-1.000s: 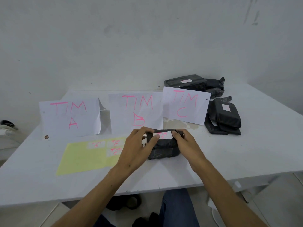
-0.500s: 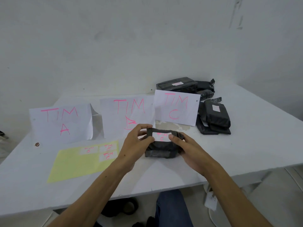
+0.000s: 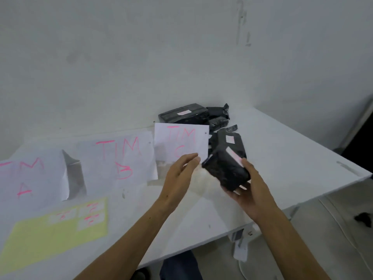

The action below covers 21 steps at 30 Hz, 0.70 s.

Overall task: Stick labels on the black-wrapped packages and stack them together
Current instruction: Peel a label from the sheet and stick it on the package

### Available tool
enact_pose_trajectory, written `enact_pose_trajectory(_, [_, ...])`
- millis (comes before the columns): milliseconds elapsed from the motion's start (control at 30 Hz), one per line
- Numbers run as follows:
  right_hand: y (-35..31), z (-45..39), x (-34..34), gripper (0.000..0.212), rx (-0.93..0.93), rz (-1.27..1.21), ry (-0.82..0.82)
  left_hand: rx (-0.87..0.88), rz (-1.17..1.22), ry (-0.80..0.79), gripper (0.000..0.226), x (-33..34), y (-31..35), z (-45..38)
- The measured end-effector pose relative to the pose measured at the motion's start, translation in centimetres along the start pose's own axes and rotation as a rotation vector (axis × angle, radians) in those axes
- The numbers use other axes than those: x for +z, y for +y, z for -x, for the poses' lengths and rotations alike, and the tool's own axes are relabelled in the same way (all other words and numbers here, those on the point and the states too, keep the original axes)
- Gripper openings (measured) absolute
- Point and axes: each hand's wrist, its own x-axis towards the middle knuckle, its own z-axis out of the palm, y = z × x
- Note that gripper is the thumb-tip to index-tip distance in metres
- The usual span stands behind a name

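My right hand (image 3: 250, 190) grips a black-wrapped package (image 3: 226, 168) with a white label on its upper face, lifted off the table and tilted. My left hand (image 3: 179, 174) hovers just left of it, fingers apart and empty. Behind the held package lies a stack of labelled black packages (image 3: 232, 138). Further back, against the wall, rest more black packages (image 3: 185, 115), one with a label. A yellow label sheet (image 3: 50, 239) with several white labels lies at the front left.
Three folded paper signs stand on the white table (image 3: 282, 158): TIM A (image 3: 30, 174), TIM B (image 3: 121, 156), TIM C (image 3: 181, 142). The table's right edge is close to my right hand. Cables and a power strip lie on the floor at right.
The package has been lifted from the table and carried right by my right hand. My left hand has let go of it. The view swung to the right.
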Motion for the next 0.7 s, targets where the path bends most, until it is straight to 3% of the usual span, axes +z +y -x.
enact_pose_trajectory(100, [-1.8,-1.3,-2.0,0.045,-0.072,-0.163,0.154,0.067,-0.238,-0.092,0.026,1.8,-2.1,-0.8])
enact_pose_trajectory(233, [-4.1,-4.5,-3.8,0.058,-0.178,-0.132,0.354,0.14,-0.548,-0.188,0.036,3.5,-5.2,-1.2])
enact_pose_trajectory(333, [-5.5,-7.5,-4.3,0.058,-0.238,0.069,0.495,0.264,-0.749,-0.265,0.051,4.6,-6.5,-1.6])
enact_pose_trajectory(467, [-6.4,-10.8,-3.8,0.065,-0.295,0.394,0.586,0.413,-0.844,-0.288,0.068,5.8,-6.9,-2.8])
enact_pose_trajectory(633, [-8.0,-13.1,-3.6,0.076,-0.288,0.89,0.608,0.415,-0.839,-0.198,0.08,7.2,-7.6,-5.3])
enact_pose_trajectory(700, [-8.8,-13.7,-3.6,0.068,-0.356,1.037,0.599,0.401,-0.849,-0.193,0.084,7.8,-8.0,-6.3])
